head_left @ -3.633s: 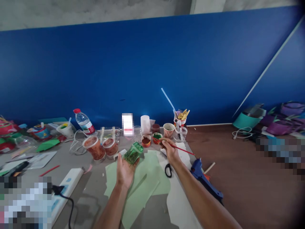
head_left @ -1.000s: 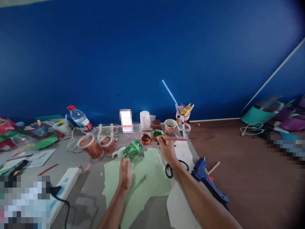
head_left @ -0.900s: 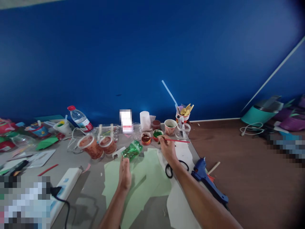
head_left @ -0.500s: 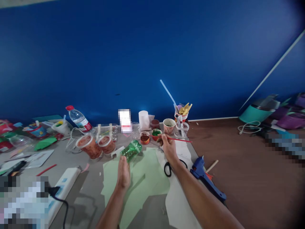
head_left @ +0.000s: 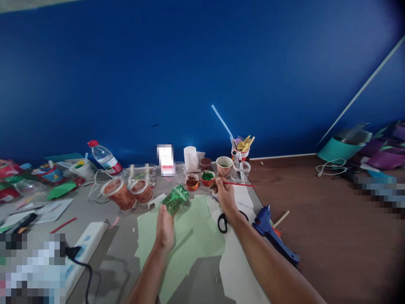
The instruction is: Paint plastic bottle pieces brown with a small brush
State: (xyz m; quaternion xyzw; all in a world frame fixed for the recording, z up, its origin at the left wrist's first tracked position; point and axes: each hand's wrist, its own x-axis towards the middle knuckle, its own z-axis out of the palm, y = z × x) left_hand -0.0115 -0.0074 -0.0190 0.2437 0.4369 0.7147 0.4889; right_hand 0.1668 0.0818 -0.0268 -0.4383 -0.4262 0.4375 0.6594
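Note:
My left hand (head_left: 165, 228) is closed round the lower end of a green plastic bottle piece (head_left: 175, 199), which tilts up to the right. Between the fingers of my right hand (head_left: 224, 194) is a thin paintbrush with a red handle (head_left: 242, 184). The brush's tip end points left, over a small cup of green paint (head_left: 207, 176); whether it touches the paint I cannot tell. Left of that cup stands a small cup of brown paint (head_left: 192, 182). Pale green paper (head_left: 180, 249) lies under my left hand.
Two brown-painted cups (head_left: 118, 195) stand at left, near a water bottle (head_left: 106, 158). Black-handled scissors (head_left: 222, 223) and white paper (head_left: 238, 270) lie under my right forearm. A blue glue gun (head_left: 275, 236) rests at right. A power strip (head_left: 85, 253) is at lower left.
The red brush has shifted very slightly to the right with my right hand, its tip end now nearer the green paint. My left hand and the green bottle piece have barely moved.

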